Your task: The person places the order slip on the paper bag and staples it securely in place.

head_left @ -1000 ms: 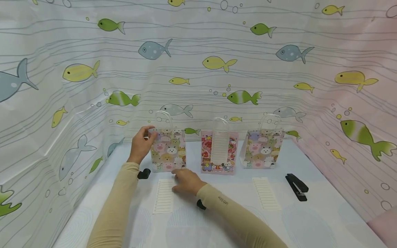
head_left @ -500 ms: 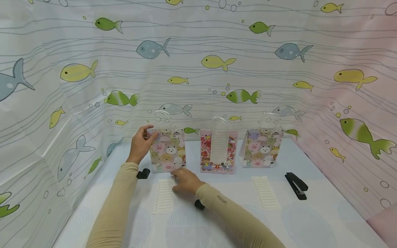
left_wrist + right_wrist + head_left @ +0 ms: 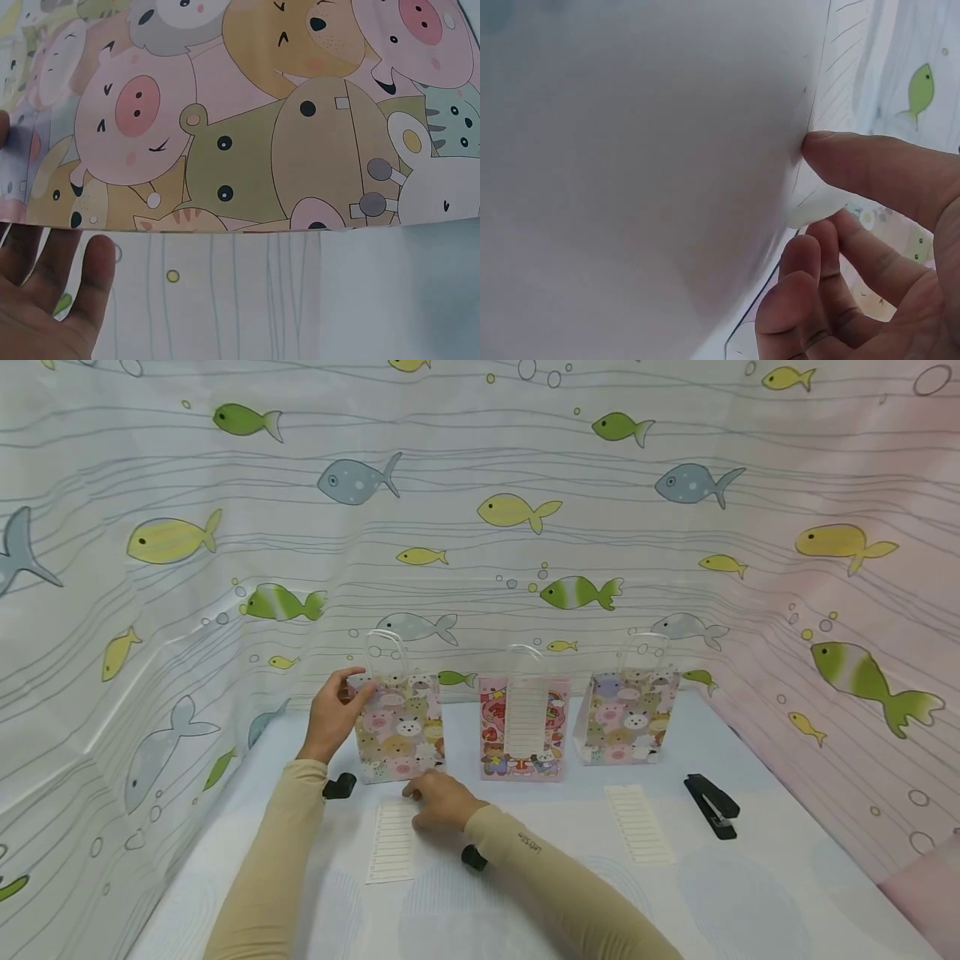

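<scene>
My left hand (image 3: 332,714) grips the upper left edge of an upright paper gift bag (image 3: 400,731) printed with animal faces. Its thumb lies on the front and other fingers are behind the edge. In the left wrist view the bag (image 3: 247,142) fills the upper part. Low in front of the bag, my right hand (image 3: 447,803) has curled fingers at the upper right corner of a ruled paper strip (image 3: 390,852) lying on the table. The right wrist view shows a pale corner of the strip (image 3: 819,208) bent up between thumb and fingers.
A pink gift bag (image 3: 491,714) stands in the middle, a ruled strip (image 3: 527,718) on its front. Another animal-print bag (image 3: 630,718) stands to its right. A second loose strip (image 3: 637,822) and a black stapler (image 3: 711,806) lie on the table's right side.
The head view has shifted slightly. The left bag's base has come a little nearer and tilts a bit more. Both hands keep nearly the same places.
</scene>
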Available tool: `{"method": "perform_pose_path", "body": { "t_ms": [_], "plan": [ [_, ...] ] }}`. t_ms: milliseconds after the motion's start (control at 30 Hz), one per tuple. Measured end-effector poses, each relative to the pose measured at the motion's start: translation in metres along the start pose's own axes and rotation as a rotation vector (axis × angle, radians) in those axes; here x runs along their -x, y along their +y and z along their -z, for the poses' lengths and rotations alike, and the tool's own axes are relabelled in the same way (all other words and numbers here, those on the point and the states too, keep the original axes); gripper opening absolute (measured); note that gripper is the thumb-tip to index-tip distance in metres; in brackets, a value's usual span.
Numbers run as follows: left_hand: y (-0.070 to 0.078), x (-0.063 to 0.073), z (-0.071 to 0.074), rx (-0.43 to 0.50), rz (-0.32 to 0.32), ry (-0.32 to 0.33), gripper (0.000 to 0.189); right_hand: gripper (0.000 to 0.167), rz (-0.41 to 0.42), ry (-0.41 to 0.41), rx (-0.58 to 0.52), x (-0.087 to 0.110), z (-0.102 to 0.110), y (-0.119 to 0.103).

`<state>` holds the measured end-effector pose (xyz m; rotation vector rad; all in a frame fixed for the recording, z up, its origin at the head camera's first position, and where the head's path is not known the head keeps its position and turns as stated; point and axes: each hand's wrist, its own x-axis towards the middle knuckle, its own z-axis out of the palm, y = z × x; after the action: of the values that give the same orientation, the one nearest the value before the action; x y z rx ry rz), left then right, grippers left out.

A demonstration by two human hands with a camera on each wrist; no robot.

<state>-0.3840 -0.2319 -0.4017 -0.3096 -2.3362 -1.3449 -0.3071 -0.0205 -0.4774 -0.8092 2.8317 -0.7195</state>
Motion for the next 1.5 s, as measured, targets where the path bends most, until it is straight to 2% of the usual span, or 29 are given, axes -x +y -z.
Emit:
{"method": "perform_pose_path", "body": {
  "t_ms": [233, 367, 600, 767, 967, 1233, 1333, 1500],
  "plan": [
    [-0.001, 0.001, 0.002, -0.004, -0.013, -0.016, 0.053, 0.021, 0.006, 0.007, -0.030, 0.000, -0.002, 0.003],
    [-0.003, 0.001, 0.003, 0.009, -0.024, -0.022, 0.048, 0.007, 0.028, 0.044, -0.068, 0.000, -0.002, 0.005],
    [-0.002, -0.001, 0.007, 0.022, -0.056, -0.020, 0.046, 0.003, 0.126, 0.168, -0.106, -0.003, 0.014, 0.001],
    [-0.003, 0.000, 0.008, 0.002, -0.066, -0.035, 0.047, 0.009, 0.148, 0.277, -0.148, -0.005, 0.026, -0.003],
    [-0.002, 0.004, 0.008, 0.049, -0.016, -0.074, 0.050, 0.011, 0.175, 0.428, -0.192, -0.007, 0.041, -0.004],
    [0.003, 0.004, 0.010, 0.091, 0.029, -0.158, 0.053, 0.013, 0.248, 0.601, -0.141, -0.013, 0.064, -0.004],
    [0.005, 0.004, 0.011, 0.112, 0.042, -0.195, 0.054, 0.013, 0.256, 0.629, -0.143, -0.013, 0.070, -0.004],
    [0.007, 0.008, 0.010, 0.144, 0.054, -0.247, 0.054, 0.015, 0.240, 0.627, -0.158, -0.012, 0.076, -0.005]
  ]
}}
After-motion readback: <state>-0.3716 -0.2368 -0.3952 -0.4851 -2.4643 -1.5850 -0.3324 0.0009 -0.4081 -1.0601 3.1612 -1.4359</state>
